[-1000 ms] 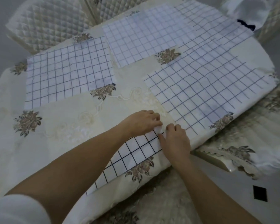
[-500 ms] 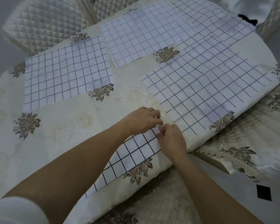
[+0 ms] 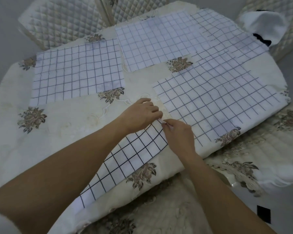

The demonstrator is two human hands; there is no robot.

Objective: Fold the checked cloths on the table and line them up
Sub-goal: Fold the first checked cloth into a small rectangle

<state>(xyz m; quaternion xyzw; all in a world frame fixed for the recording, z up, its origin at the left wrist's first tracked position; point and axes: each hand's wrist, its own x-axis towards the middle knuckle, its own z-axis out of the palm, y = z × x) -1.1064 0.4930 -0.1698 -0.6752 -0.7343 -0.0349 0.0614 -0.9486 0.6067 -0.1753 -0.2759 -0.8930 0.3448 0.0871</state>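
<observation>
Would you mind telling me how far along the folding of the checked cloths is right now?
Two smaller checked squares look folded: one at far left, one at far centre. In hand: the left hand and right hand pinch one corner of the near cloth. Left: the big cloth on the right lies spread open, apparently overlapping another, and nothing is lined up yet.
</observation>
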